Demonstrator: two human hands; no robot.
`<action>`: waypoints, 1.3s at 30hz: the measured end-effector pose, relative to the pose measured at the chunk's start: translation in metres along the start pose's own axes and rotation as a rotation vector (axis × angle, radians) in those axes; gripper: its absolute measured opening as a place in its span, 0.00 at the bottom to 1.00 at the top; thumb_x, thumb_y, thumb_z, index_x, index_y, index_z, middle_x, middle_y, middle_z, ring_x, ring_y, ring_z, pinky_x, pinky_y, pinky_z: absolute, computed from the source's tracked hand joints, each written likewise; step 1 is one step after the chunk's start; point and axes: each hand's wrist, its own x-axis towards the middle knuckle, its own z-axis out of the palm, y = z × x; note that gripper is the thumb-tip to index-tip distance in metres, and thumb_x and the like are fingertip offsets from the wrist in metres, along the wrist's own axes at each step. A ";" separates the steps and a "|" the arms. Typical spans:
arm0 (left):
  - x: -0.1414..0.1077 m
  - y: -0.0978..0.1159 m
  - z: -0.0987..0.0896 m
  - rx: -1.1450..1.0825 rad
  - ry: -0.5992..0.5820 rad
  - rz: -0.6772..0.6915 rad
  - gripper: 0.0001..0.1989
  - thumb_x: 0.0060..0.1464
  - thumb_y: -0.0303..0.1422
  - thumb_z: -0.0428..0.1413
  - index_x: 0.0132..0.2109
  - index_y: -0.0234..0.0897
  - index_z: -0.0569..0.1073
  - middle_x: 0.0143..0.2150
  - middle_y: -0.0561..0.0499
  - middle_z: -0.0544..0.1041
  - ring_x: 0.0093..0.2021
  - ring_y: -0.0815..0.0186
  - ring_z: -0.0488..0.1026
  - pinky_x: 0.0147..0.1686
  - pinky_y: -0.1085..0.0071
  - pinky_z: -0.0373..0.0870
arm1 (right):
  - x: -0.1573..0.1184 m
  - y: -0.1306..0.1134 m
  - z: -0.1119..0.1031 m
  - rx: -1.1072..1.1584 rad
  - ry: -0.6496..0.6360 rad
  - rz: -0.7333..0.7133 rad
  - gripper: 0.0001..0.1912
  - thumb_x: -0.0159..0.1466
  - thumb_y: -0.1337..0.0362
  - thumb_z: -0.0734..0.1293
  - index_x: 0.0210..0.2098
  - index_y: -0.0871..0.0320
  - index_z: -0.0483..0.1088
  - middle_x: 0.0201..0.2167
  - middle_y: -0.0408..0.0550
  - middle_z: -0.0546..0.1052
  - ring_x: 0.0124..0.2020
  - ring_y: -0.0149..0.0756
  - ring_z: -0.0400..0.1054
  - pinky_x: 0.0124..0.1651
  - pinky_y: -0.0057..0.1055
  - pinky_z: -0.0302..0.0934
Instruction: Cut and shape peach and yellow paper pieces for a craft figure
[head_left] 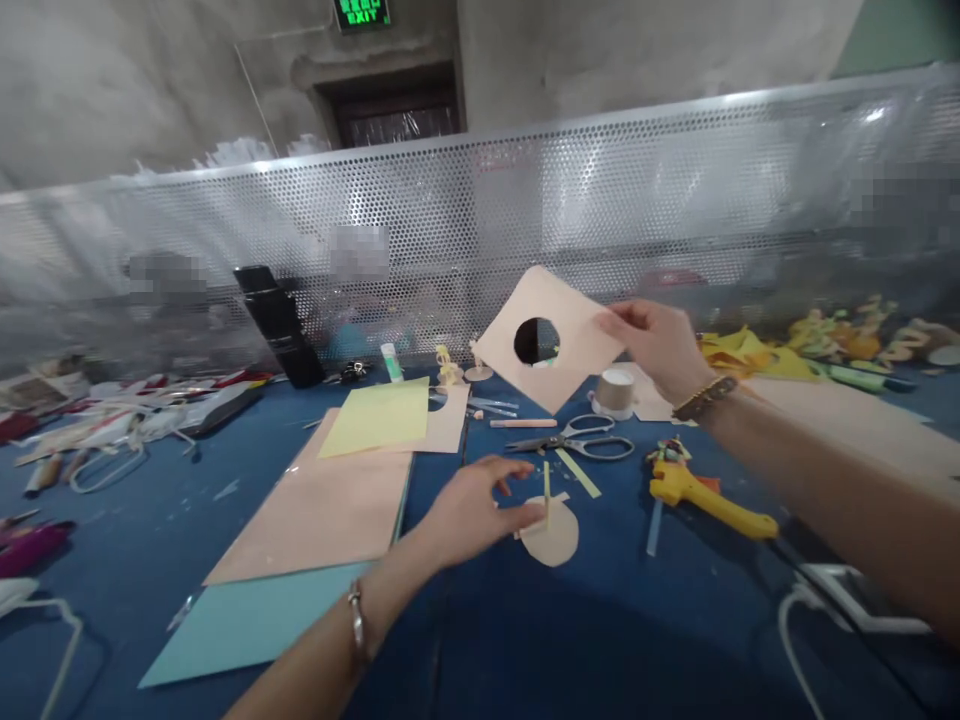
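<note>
My right hand (pixel 654 342) pinches the right corner of a pale peach paper square (pixel 499 345), raised above the table, with a round hole cut in it. Low over the table, my left hand (pixel 480 508) has its thumb and fingers apart. Its thumb reaches the edge of a round peach paper piece (pixel 556 545) that has a thin yellow strip (pixel 547 492) standing on it; whether they touch I cannot tell. Just beyond lie scissors (pixel 574 441) with grey handles, a peach pen-like stick (pixel 523 423) and a loose pale green strip (pixel 579 474).
A yellow hot glue gun (pixel 705 495) with its cord lies at right, near a tape roll (pixel 614 392). Stacked coloured paper (pixel 315 510) lies at left, with a glue stick (pixel 391 362) and black bottle (pixel 279 325) behind. A perforated metal screen (pixel 420 220) closes off the back.
</note>
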 end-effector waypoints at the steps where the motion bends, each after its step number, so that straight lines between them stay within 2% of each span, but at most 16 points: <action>1: 0.001 0.008 0.009 -0.018 -0.056 0.011 0.12 0.49 0.39 0.61 0.42 0.44 0.79 0.39 0.53 0.82 0.32 0.65 0.78 0.27 0.74 0.71 | -0.003 0.001 -0.007 0.006 0.068 0.002 0.11 0.62 0.58 0.66 0.38 0.59 0.74 0.31 0.46 0.76 0.29 0.30 0.64 0.33 0.30 0.61; 3: 0.006 0.013 0.016 -0.033 -0.111 0.016 0.07 0.51 0.38 0.60 0.37 0.45 0.80 0.39 0.54 0.82 0.35 0.65 0.78 0.30 0.75 0.71 | -0.012 0.002 -0.019 0.012 0.182 -0.003 0.13 0.61 0.57 0.67 0.37 0.60 0.75 0.28 0.45 0.75 0.26 0.29 0.61 0.29 0.28 0.58; 6: 0.021 0.002 0.002 -0.009 -0.068 -0.026 0.09 0.56 0.36 0.55 0.37 0.45 0.80 0.40 0.54 0.82 0.38 0.64 0.78 0.37 0.73 0.71 | -0.030 -0.002 -0.034 0.004 0.277 -0.035 0.14 0.60 0.56 0.68 0.37 0.61 0.75 0.26 0.44 0.73 0.23 0.27 0.59 0.25 0.27 0.55; 10: 0.039 -0.035 -0.027 0.091 0.075 -0.135 0.12 0.56 0.40 0.53 0.37 0.42 0.79 0.38 0.51 0.82 0.38 0.58 0.77 0.39 0.67 0.70 | -0.056 -0.009 -0.046 -0.076 0.287 -0.081 0.10 0.59 0.58 0.69 0.34 0.59 0.76 0.23 0.41 0.73 0.22 0.27 0.60 0.25 0.26 0.55; 15: 0.044 -0.068 -0.027 0.108 0.131 -0.206 0.08 0.49 0.38 0.59 0.36 0.42 0.79 0.34 0.51 0.82 0.33 0.59 0.78 0.35 0.66 0.73 | -0.081 -0.011 -0.049 -0.185 0.261 -0.127 0.05 0.59 0.60 0.69 0.31 0.55 0.75 0.25 0.41 0.75 0.26 0.32 0.66 0.28 0.28 0.58; 18: 0.035 -0.056 -0.029 0.103 0.337 -0.217 0.23 0.52 0.38 0.58 0.55 0.39 0.70 0.49 0.44 0.78 0.47 0.56 0.75 0.44 0.61 0.72 | -0.096 -0.010 -0.050 -0.260 0.299 -0.334 0.04 0.61 0.63 0.68 0.30 0.53 0.72 0.23 0.40 0.71 0.26 0.32 0.64 0.31 0.30 0.59; 20: 0.022 -0.036 -0.034 0.116 0.556 -0.169 0.26 0.59 0.37 0.52 0.62 0.40 0.59 0.57 0.42 0.71 0.55 0.58 0.69 0.52 0.58 0.68 | -0.110 -0.009 -0.050 -0.315 0.206 -0.594 0.03 0.62 0.67 0.66 0.32 0.53 0.71 0.25 0.41 0.72 0.27 0.33 0.65 0.33 0.31 0.60; 22: 0.004 -0.013 -0.035 0.160 0.813 0.118 0.19 0.59 0.35 0.53 0.57 0.43 0.65 0.52 0.45 0.74 0.52 0.59 0.71 0.52 0.57 0.67 | -0.128 -0.006 -0.045 -0.347 -0.036 -0.830 0.06 0.64 0.70 0.63 0.38 0.54 0.71 0.30 0.44 0.75 0.29 0.33 0.68 0.32 0.31 0.61; 23: -0.005 -0.003 -0.033 0.183 0.777 0.283 0.18 0.58 0.36 0.55 0.56 0.45 0.66 0.50 0.47 0.75 0.51 0.59 0.72 0.52 0.58 0.67 | -0.138 -0.005 -0.041 -0.364 -0.150 -0.913 0.08 0.65 0.71 0.62 0.40 0.54 0.71 0.31 0.44 0.76 0.28 0.33 0.68 0.30 0.31 0.60; 25: -0.021 0.011 -0.024 0.269 0.534 0.666 0.24 0.55 0.47 0.57 0.55 0.45 0.66 0.46 0.49 0.78 0.49 0.60 0.73 0.55 0.60 0.65 | -0.156 -0.002 -0.031 -0.392 -0.340 -1.027 0.07 0.65 0.71 0.63 0.39 0.56 0.71 0.29 0.42 0.77 0.24 0.31 0.66 0.25 0.33 0.56; 27: -0.032 0.018 -0.012 0.391 0.255 0.802 0.25 0.53 0.50 0.57 0.54 0.45 0.68 0.47 0.51 0.80 0.52 0.61 0.73 0.62 0.60 0.56 | -0.168 0.002 -0.021 -0.403 -0.481 -1.070 0.05 0.65 0.71 0.64 0.35 0.57 0.71 0.27 0.40 0.77 0.22 0.30 0.65 0.22 0.33 0.53; 29: -0.035 0.019 -0.002 0.451 0.066 0.797 0.21 0.56 0.48 0.56 0.53 0.43 0.69 0.49 0.52 0.80 0.54 0.64 0.72 0.66 0.60 0.47 | -0.172 0.006 -0.016 -0.407 -0.548 -1.064 0.06 0.66 0.70 0.63 0.34 0.57 0.71 0.27 0.41 0.77 0.23 0.31 0.65 0.22 0.33 0.51; 31: -0.033 0.017 0.004 0.445 -0.016 0.730 0.13 0.60 0.41 0.55 0.49 0.43 0.71 0.47 0.55 0.81 0.51 0.67 0.74 0.66 0.63 0.44 | -0.169 0.009 -0.015 -0.412 -0.558 -1.018 0.08 0.67 0.70 0.61 0.36 0.57 0.71 0.28 0.41 0.77 0.24 0.31 0.66 0.23 0.33 0.53; 35: -0.027 0.012 0.002 0.352 -0.137 0.574 0.05 0.62 0.33 0.53 0.44 0.46 0.72 0.39 0.62 0.82 0.40 0.72 0.77 0.60 0.68 0.57 | -0.157 0.008 -0.023 -0.363 -0.558 -0.833 0.12 0.69 0.71 0.58 0.39 0.55 0.72 0.30 0.42 0.77 0.27 0.31 0.68 0.28 0.31 0.59; 37: -0.029 0.012 -0.001 0.344 -0.128 0.587 0.09 0.63 0.30 0.50 0.45 0.46 0.73 0.40 0.61 0.83 0.39 0.72 0.77 0.57 0.69 0.62 | -0.159 0.007 -0.030 -0.340 -0.523 -0.796 0.12 0.69 0.71 0.57 0.39 0.55 0.72 0.31 0.43 0.78 0.30 0.32 0.70 0.31 0.31 0.62; 39: -0.038 0.012 -0.004 0.384 -0.013 0.648 0.14 0.63 0.26 0.47 0.47 0.43 0.74 0.42 0.58 0.83 0.42 0.71 0.77 0.59 0.69 0.61 | -0.169 0.007 -0.037 -0.348 -0.453 -0.796 0.13 0.69 0.68 0.57 0.41 0.54 0.73 0.32 0.43 0.80 0.32 0.34 0.72 0.33 0.33 0.65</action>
